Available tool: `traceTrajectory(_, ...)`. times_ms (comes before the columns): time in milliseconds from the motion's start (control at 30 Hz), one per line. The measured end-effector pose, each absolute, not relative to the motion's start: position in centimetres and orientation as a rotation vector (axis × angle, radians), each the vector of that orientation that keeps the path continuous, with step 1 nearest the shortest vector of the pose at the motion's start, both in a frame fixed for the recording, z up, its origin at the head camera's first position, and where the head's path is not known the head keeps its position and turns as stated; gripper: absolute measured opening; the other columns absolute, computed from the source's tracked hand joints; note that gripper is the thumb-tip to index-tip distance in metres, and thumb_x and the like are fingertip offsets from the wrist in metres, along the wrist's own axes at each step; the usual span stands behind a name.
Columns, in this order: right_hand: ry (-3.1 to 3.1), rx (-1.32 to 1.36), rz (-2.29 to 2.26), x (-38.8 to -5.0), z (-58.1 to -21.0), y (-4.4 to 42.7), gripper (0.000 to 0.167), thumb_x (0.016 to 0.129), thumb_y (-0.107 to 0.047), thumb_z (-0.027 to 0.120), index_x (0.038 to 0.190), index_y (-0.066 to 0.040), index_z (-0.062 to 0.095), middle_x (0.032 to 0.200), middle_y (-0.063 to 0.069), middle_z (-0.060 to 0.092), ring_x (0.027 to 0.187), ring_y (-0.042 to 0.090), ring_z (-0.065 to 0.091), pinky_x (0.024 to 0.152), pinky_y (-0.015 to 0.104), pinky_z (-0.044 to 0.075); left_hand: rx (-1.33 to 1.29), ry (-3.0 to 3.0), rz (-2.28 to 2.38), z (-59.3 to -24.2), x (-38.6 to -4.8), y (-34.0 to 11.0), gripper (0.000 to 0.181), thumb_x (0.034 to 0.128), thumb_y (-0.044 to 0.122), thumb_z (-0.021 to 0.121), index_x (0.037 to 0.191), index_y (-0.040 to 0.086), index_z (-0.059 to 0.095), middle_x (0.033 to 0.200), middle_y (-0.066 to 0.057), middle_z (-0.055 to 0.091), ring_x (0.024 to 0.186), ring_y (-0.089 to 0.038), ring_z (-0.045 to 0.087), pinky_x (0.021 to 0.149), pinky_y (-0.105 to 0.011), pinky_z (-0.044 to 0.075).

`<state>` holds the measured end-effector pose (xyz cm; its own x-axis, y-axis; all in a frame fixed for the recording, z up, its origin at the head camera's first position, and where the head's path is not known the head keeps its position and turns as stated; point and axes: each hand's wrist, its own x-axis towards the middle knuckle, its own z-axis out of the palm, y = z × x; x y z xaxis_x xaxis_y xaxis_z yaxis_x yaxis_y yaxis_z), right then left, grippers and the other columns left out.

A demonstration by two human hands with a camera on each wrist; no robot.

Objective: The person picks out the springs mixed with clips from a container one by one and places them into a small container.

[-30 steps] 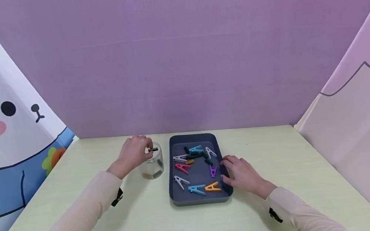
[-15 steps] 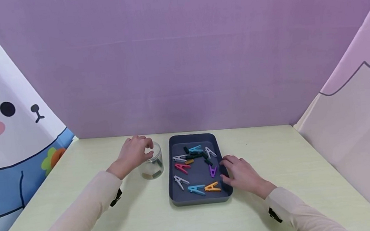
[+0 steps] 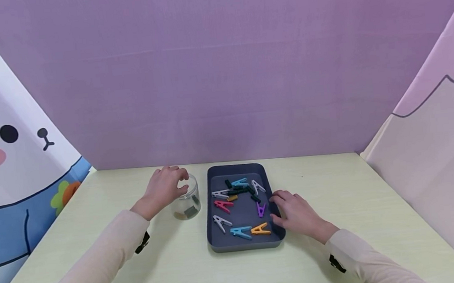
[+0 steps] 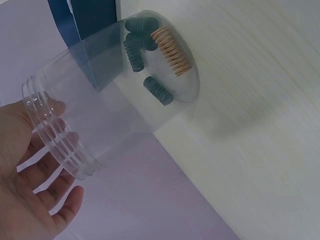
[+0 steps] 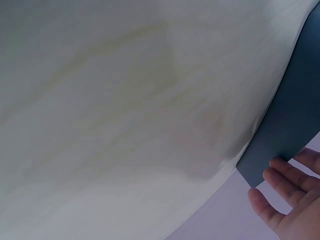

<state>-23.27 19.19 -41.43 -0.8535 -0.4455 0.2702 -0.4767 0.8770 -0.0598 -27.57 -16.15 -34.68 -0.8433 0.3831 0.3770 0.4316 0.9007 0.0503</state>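
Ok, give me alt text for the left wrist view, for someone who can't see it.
A clear jar holding four dark green springs and one orange spring stands on a pale table. The left hand is at its open mouth, fingers apart; part of a dark tray shows beyond.

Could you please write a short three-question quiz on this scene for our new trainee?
1. True or false: the left hand is pinching a spring.

2. Multiple choice: where is the right hand?
A) Inside the clear jar
B) At the right side of the dark tray
C) On a red clip

3. Short answer: in the left wrist view, what colour is the one spring in the clear jar that is not dark green?

Key:
1. False; no spring shows in it, and it is at the clear jar's mouth.
2. B
3. Orange
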Motion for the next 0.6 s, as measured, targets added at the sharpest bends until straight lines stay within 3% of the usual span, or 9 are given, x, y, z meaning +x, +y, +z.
traceTrajectory(300, -2.783, 0.708, 0.167, -23.3, -41.5, 19.3, 0.044, 0.078, -0.037, 0.065, 0.110, -0.007, 0.061, 0.119, 0.010, 0.056, 0.111, 0.024, 0.052, 0.085, 0.044, 0.046, -0.631, -2.637, -0.203, -34.1, -27.6, -15.8, 0.018, 0.0753, 0.019, 0.069, 0.092, 0.012, 0.065, 0.083, -0.002, 0.064, 0.079, -0.024, 0.058, 0.068, -0.041, 0.045)
traceTrajectory(600, -2.791, 0.702, 0.171, -23.3, -41.5, 19.2, 0.044, 0.078, -0.037, 0.066, 0.110, -0.007, 0.061, 0.119, 0.009, 0.056, 0.111, 0.024, 0.052, 0.086, 0.045, 0.046, -0.676, -2.609, -0.238, -33.4, -27.4, -14.2, 0.020, 0.0773, 0.022, 0.068, 0.095, 0.013, 0.066, 0.089, -0.003, 0.067, 0.085, -0.023, 0.059, 0.075, -0.042, 0.047)
